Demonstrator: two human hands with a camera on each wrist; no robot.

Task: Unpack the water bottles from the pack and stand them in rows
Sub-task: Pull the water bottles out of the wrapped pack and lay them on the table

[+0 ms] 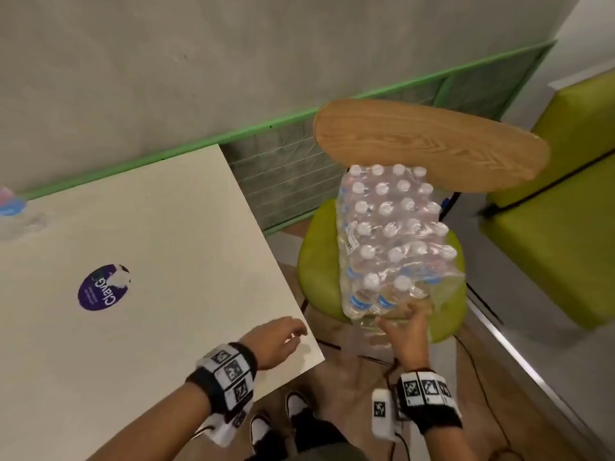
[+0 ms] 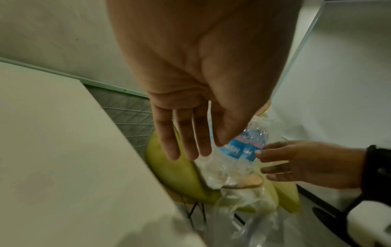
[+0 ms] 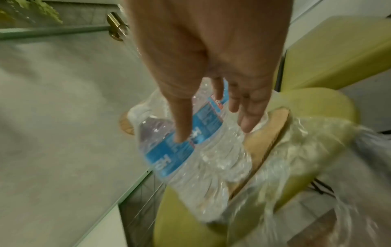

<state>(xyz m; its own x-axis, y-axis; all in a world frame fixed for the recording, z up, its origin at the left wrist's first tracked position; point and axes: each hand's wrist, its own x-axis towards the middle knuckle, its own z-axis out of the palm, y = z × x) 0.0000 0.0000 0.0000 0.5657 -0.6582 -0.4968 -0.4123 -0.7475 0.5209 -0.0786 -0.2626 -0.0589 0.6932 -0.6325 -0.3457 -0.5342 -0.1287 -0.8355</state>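
A shrink-wrapped pack of water bottles (image 1: 392,227) with white caps and blue labels stands on a green chair seat (image 1: 316,261); its near end is torn open. My right hand (image 1: 404,324) reaches into that opening, and its straight fingers (image 3: 180,133) touch the label of a front bottle (image 3: 169,160) without closing round it. Loose wrap (image 3: 296,150) and a cardboard base (image 3: 264,133) lie beside the bottle. My left hand (image 1: 283,337) hovers empty over the corner of the white table (image 1: 149,227), fingers (image 2: 169,142) straight. No bottles stand on the table.
The chair's wooden back (image 1: 432,144) overhangs the far end of the pack. A green sofa (image 1: 549,227) stands to the right, a green railing (image 1: 299,121) behind. A purple sticker (image 1: 103,287) marks the table. Cables and my shoes (image 1: 296,407) are on the floor.
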